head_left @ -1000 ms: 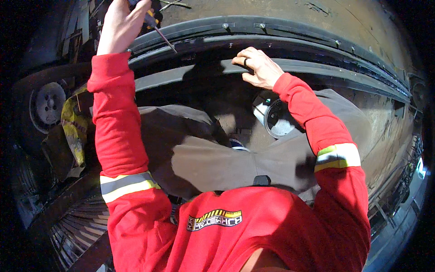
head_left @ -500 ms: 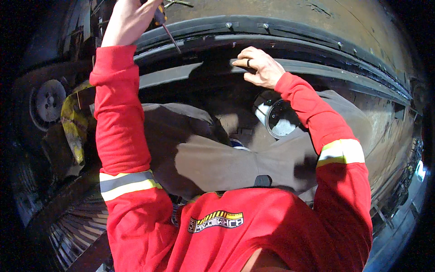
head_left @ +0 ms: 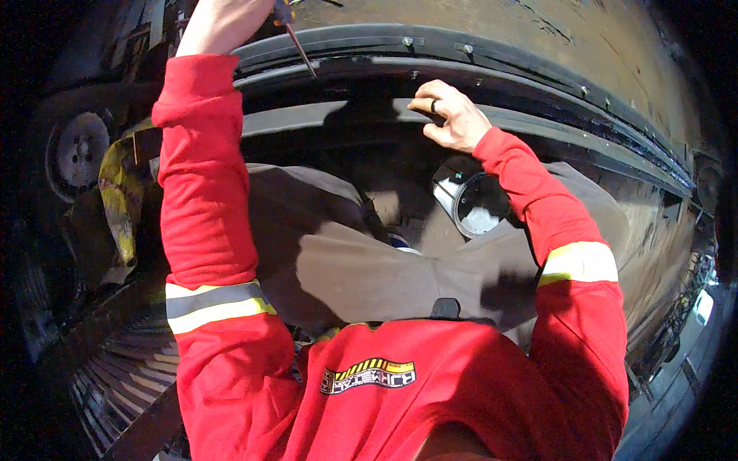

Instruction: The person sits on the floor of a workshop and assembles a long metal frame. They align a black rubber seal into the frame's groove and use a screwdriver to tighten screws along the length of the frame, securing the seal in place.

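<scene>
At the top left, my left hand (head_left: 224, 23) is closed round the handle of a screwdriver (head_left: 300, 50). The picture's edge cuts off part of the hand and handle. Its thin shaft slants down and right in front of long dark rails (head_left: 346, 38) that carry several bolts. Over the nearer grey metal rail (head_left: 292, 117) is my right hand (head_left: 453, 115), a dark ring on one finger. Its fingers are curled together with the thumb below; whatever they hold, if anything, is too small or hidden to name.
A white bucket-like container (head_left: 480, 219) stands below my right forearm, beside my knee. To the left are a round wheel-like disc (head_left: 81, 146) and a worn yellow strap (head_left: 119, 207). A brownish metal sheet (head_left: 492, 23) lies beyond the rails. Slats (head_left: 127, 384) fan out at the lower left.
The view has shifted slightly. My left hand sits a little higher in the picture, still with the screwdriver. My right hand stays curled over the near rail.
</scene>
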`<action>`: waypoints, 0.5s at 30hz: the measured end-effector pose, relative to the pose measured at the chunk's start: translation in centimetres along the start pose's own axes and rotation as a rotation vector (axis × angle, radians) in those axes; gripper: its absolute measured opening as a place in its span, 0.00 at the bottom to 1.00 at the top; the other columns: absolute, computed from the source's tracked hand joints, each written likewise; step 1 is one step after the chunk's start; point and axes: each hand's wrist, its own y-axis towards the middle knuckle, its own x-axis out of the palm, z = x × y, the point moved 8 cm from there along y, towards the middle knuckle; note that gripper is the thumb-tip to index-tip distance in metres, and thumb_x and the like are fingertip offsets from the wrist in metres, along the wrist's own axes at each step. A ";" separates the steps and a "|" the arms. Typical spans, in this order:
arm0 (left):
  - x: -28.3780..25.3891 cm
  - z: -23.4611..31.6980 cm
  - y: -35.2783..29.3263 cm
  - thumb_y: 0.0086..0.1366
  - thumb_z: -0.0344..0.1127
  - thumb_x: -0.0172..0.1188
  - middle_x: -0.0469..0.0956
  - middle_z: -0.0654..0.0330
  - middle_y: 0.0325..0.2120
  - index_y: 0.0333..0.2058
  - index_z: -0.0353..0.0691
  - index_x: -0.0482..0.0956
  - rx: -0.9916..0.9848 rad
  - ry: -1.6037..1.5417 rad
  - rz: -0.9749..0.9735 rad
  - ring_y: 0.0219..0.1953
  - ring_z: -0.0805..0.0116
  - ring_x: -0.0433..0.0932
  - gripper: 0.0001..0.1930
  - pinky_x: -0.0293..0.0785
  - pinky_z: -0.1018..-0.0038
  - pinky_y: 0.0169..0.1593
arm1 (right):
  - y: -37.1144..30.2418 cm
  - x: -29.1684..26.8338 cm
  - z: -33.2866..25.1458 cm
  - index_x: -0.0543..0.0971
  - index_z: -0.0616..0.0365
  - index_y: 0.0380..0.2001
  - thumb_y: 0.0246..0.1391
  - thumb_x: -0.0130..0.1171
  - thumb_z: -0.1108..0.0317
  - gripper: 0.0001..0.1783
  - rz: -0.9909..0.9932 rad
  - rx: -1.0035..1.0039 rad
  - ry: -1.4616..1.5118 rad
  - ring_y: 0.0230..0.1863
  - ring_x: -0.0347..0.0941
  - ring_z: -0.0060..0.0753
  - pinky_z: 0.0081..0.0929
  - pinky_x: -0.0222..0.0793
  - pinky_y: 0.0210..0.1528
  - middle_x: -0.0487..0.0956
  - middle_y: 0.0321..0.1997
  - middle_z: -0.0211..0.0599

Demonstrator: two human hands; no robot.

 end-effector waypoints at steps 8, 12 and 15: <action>-1.7 -1.4 -0.9 0.60 0.24 0.48 0.67 0.64 0.21 0.35 0.32 0.66 -0.062 0.047 0.038 0.21 0.75 0.70 0.05 0.70 0.78 0.23 | -1.2 -1.0 0.8 0.77 0.59 0.35 0.31 0.63 0.74 0.19 0.075 0.015 -0.042 0.44 0.73 0.45 0.35 0.70 0.47 0.75 0.40 0.43; -1.4 0.1 -1.5 0.60 0.24 0.48 0.67 0.63 0.21 0.35 0.32 0.65 0.048 0.133 0.027 0.21 0.75 0.70 0.05 0.71 0.77 0.23 | -1.2 -1.2 -0.2 0.76 0.58 0.34 0.34 0.64 0.69 0.18 0.041 -0.025 -0.190 0.46 0.69 0.40 0.34 0.65 0.47 0.75 0.38 0.36; -1.0 -0.6 -1.0 0.60 0.24 0.48 0.66 0.63 0.22 0.35 0.31 0.65 -0.033 0.052 0.013 0.21 0.75 0.70 0.05 0.71 0.77 0.24 | -0.9 -0.5 -0.3 0.76 0.59 0.36 0.35 0.64 0.68 0.20 -0.026 -0.054 -0.209 0.49 0.67 0.39 0.34 0.64 0.49 0.74 0.40 0.35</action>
